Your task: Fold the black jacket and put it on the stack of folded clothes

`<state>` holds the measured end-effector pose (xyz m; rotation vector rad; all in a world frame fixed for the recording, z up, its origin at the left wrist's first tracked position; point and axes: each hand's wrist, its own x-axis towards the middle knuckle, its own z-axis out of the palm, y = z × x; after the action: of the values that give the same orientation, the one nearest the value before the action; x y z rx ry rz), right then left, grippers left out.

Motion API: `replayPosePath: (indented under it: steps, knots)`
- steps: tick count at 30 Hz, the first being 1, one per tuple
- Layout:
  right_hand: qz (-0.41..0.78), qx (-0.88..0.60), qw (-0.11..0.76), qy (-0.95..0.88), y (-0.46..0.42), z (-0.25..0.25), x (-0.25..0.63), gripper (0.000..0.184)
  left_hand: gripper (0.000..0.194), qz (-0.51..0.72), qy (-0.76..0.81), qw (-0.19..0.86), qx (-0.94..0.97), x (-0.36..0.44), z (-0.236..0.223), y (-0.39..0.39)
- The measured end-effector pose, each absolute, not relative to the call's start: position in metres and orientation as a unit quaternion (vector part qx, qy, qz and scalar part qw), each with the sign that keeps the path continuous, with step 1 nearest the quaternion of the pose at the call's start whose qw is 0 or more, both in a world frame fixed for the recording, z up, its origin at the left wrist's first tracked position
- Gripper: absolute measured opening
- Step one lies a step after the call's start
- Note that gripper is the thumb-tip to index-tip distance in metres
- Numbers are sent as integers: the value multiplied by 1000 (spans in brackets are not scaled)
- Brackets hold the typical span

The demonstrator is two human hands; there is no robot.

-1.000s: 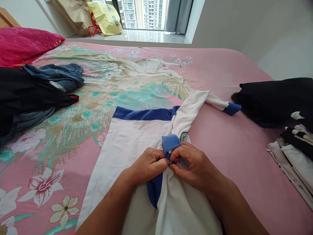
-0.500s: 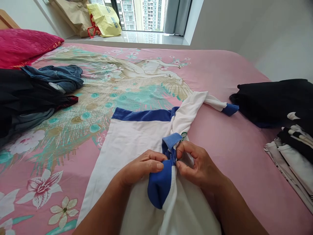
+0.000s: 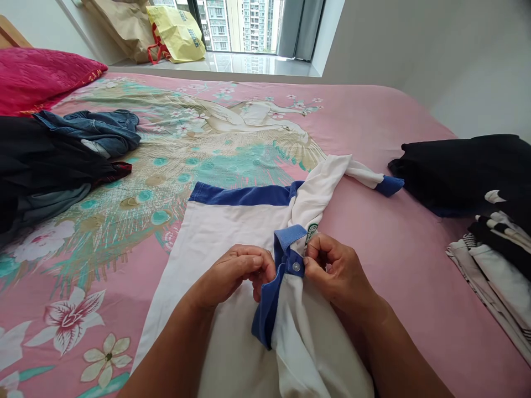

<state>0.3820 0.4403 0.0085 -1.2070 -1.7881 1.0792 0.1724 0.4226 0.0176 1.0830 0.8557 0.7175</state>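
A white polo shirt [image 3: 224, 232] with a blue hem band and blue collar [image 3: 286, 243] lies on the pink bedspread [image 3: 385, 243] in front of me. My left hand [image 3: 236, 273] is closed, pinching the blue collar placket from the left. My right hand [image 3: 336, 271] is closed too, pinching the white fabric just right of the collar. A small white button [image 3: 296, 267] shows on the blue placket between my hands. One sleeve with a blue cuff [image 3: 390, 185] trails off to the right.
A heap of dark clothes and denim [image 3: 83, 138] lies at the left beside a crimson pillow [image 3: 41, 74]. Black garments [image 3: 460, 171] and folded striped ones [image 3: 493, 282] sit at the right edge. Paper and yellow bags [image 3: 174, 30] stand on the window sill.
My hands have shifted along the collar: the placket has turned so its button now faces up, and the blue collar fold under my left hand has narrowed.
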Motion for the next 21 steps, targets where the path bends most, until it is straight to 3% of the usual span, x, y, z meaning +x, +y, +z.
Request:
replayPosePath:
  steps: [2, 5, 7, 11, 14, 18, 21]
  knots:
    - [428, -468, 362, -683, 440, 8, 382, 16, 23, 287, 390, 730, 482, 170, 18, 422]
    - [432, -471, 374, -673, 441, 9, 382, 18, 36, 203, 401, 749, 487, 172, 17, 420]
    - [443, -466, 383, -664, 441, 10, 383, 18, 33, 166, 384, 757, 502, 175, 16, 418]
    - [489, -418, 387, -661, 438, 15, 386, 30, 24, 201, 398, 732, 515, 183, 18, 415]
    - [529, -376, 326, -687, 433, 20, 387, 43, 25, 228, 417, 718, 509, 187, 20, 414]
    - [532, -367, 227, -729, 431, 22, 388, 41, 29, 205, 359, 741, 530, 184, 24, 414]
    - [525, -383, 253, -716, 435, 21, 390, 40, 33, 249, 420, 689, 536, 180, 22, 417]
